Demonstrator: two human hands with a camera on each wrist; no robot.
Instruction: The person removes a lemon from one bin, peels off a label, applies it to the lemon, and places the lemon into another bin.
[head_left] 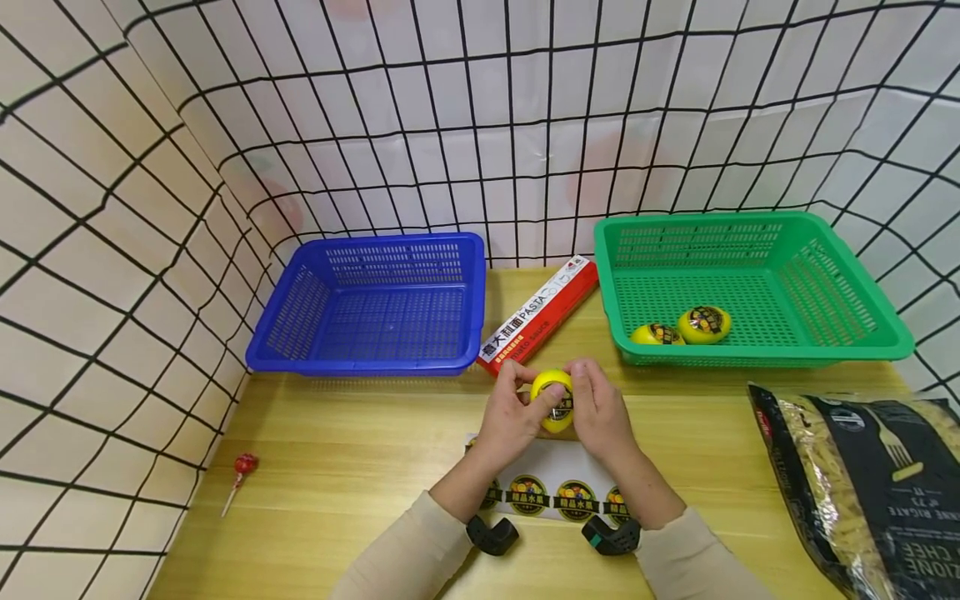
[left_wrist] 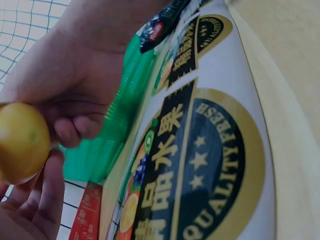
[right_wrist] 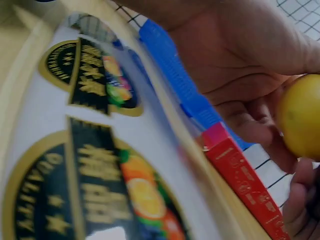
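Observation:
Above the front middle of the table, a yellow lemon point(head_left: 551, 387) with a dark round fruit sticker on it is between both hands. My left hand point(head_left: 515, 414) grips it from the left, its thumb lying across the sticker. From the right, my right hand point(head_left: 602, 412) holds the lemon's side with its fingertips. The left wrist view shows the lemon's bare yellow skin point(left_wrist: 24, 142), away from the sticker. Under the wrists lies a white sticker sheet point(head_left: 551, 467) with a row of black and gold round labels.
A green basket point(head_left: 757, 352) holds two stickered lemons point(head_left: 704, 324). Left of it are a red pasta box point(head_left: 540, 315) and a blue basket point(head_left: 367, 367). A lollipop point(head_left: 244, 464) lies far left, a black pasta bag point(head_left: 862, 483) at right. Black wire grid point(head_left: 457, 125) surrounds the table.

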